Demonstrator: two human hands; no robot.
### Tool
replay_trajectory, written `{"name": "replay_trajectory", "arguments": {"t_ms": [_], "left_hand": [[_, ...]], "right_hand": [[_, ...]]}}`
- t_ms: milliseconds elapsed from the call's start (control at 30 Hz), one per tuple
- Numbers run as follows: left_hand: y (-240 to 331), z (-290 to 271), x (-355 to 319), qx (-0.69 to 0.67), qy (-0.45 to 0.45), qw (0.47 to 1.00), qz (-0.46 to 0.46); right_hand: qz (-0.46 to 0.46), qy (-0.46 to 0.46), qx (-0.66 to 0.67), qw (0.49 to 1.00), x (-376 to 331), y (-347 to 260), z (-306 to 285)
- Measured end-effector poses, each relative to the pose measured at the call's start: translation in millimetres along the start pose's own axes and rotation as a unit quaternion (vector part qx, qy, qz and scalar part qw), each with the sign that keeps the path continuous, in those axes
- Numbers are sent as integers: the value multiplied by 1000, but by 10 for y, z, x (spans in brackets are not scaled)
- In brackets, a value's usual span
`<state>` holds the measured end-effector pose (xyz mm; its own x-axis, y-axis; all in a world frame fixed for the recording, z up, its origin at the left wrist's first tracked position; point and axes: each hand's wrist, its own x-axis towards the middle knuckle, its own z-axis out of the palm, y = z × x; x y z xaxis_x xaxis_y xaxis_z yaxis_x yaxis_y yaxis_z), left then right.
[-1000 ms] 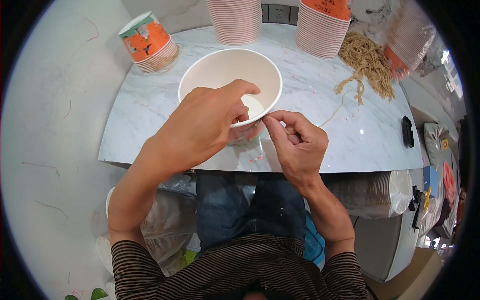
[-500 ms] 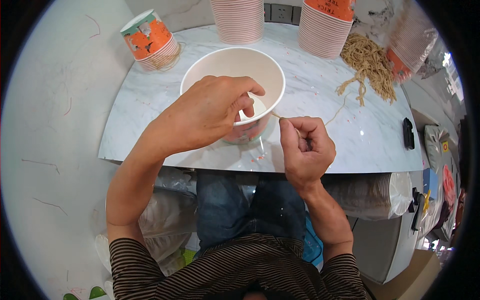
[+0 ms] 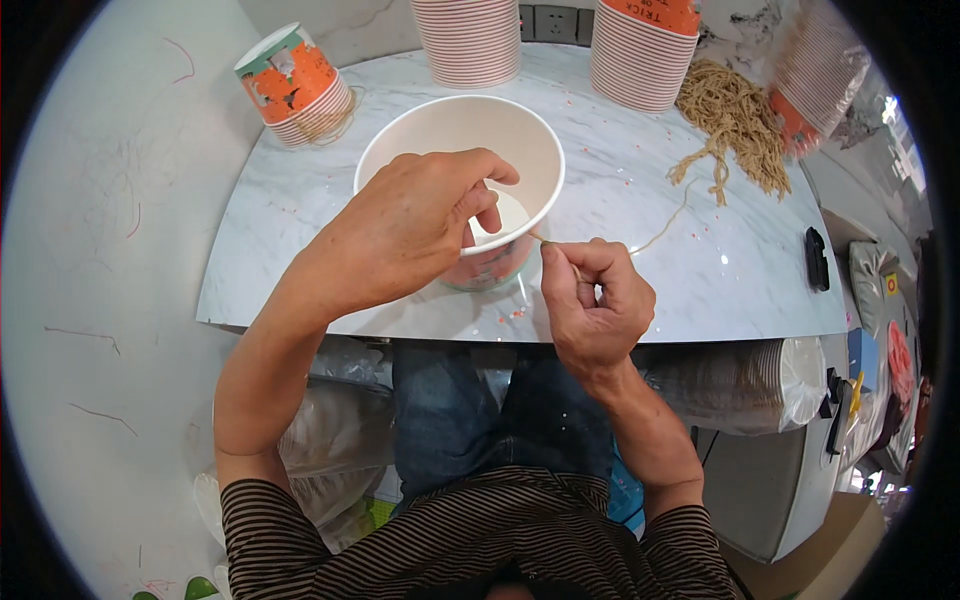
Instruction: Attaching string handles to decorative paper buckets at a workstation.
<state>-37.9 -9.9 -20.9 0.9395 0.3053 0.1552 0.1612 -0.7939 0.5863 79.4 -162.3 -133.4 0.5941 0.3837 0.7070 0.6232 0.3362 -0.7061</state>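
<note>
Dark lettering (image 3: 660, 10) marks an orange tub (image 3: 682, 22); right fingers (image 3: 560, 280) pinch twine (image 3: 537, 238), grip unclear in left fingers (image 3: 486, 204).

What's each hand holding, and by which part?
Left hand: white paper tub, by its near rim, fingers inside, thumb hidden. Right hand: thin twine strand, pinched just outside the rim.

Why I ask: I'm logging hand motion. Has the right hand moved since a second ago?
Yes: judged against the table, the right hand has shifted slightly right and toward the person, now clear of the paper cup.
</note>
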Motion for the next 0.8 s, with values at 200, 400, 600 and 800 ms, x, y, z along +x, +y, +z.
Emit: {"name": "replay_trajectory", "arguments": {"t_ms": [200, 400, 600, 800], "left_hand": [[4, 4, -2, -5, -2, 1000, 4], [39, -12, -5, -22, -26, 999, -12], [40, -76, 31, -17, -66, 996, 56], [92, -109, 105, -33, -105, 992, 58]], "right_hand": [[-44, 11, 2, 999, 11, 95, 29], [-30, 4, -6, 1000, 12, 81, 52], [-28, 0, -3, 1000, 28, 69, 51], [-4, -22, -8, 1000, 27, 17, 28]]}}
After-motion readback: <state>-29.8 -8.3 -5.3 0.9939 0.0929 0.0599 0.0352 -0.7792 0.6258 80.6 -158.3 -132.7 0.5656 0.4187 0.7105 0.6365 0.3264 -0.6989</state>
